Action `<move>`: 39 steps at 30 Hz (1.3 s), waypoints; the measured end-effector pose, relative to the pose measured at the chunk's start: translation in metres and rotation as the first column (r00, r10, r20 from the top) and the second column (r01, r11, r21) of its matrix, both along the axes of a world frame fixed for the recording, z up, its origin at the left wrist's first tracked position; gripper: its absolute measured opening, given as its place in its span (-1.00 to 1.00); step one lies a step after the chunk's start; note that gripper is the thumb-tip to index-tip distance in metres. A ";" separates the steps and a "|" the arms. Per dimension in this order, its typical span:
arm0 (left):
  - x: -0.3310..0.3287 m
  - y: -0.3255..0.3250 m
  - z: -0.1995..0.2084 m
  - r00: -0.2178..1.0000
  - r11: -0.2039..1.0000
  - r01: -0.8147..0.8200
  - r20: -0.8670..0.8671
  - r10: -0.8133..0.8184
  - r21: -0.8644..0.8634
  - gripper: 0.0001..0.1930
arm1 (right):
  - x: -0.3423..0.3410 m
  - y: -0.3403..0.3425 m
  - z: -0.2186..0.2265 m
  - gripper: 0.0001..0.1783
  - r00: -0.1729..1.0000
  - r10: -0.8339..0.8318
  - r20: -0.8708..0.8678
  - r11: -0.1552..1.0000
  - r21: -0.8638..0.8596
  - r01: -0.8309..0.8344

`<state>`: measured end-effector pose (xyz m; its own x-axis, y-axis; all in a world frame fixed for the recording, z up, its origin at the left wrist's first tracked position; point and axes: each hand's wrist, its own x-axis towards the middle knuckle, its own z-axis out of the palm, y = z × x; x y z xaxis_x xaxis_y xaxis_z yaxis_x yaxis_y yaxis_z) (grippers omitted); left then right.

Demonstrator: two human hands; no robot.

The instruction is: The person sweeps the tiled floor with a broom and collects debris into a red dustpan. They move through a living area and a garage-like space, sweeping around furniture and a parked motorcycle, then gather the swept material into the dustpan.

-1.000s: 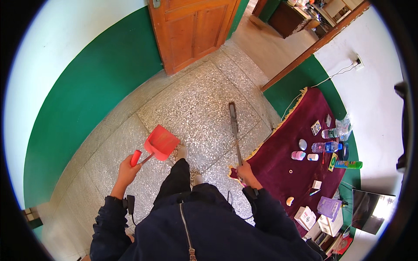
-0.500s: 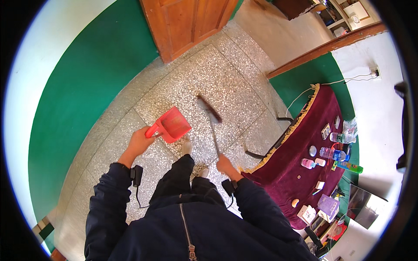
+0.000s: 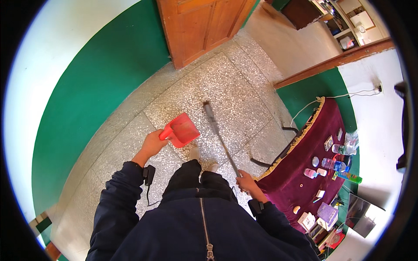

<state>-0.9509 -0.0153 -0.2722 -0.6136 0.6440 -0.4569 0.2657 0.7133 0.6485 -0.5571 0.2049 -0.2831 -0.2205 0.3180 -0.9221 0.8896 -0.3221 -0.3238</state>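
Note:
My left hand [image 3: 153, 143] is closed round the handle of a red dustpan [image 3: 183, 130], held out in front of me with its open pan facing right and up. My right hand [image 3: 247, 181] grips the grey stick of a small broom [image 3: 224, 145]. Its dark head [image 3: 209, 112] is slightly blurred and lies to the right of the dustpan and farther out, apart from it. Whether the bristles touch the floor I cannot tell. My two shoes show just below the dustpan.
Speckled stone floor [image 3: 226, 82] spreads ahead. A wooden door [image 3: 204, 26] stands open at the far side, by a doorway. On the right, a table with a maroon cloth [image 3: 300, 167] carries bottles, boxes and small items; dark metal legs [image 3: 260, 162] jut out below it.
The broom has turned, its head now seen narrow rather than broadside, and my right hand has moved right and lower. The whole view has shifted a little; the dustpan stays in my left hand.

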 end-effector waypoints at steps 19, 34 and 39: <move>0.070 -0.094 0.002 0.957 0.955 -0.290 -0.039 0.288 -0.067 -0.62 | -0.067 0.016 -0.067 -0.70 0.855 0.518 -0.030 0.850 -0.089 -0.519; 0.221 -0.176 0.050 0.668 0.664 -0.744 -0.124 0.734 -0.081 -0.58 | -0.037 0.145 -0.054 -0.56 0.961 0.248 -0.120 0.969 0.020 -0.247; 0.277 -0.214 0.050 0.510 0.510 -0.859 -0.136 0.849 -0.037 -0.56 | -0.053 0.202 -0.155 -0.88 0.956 0.291 -0.017 0.939 0.196 -0.283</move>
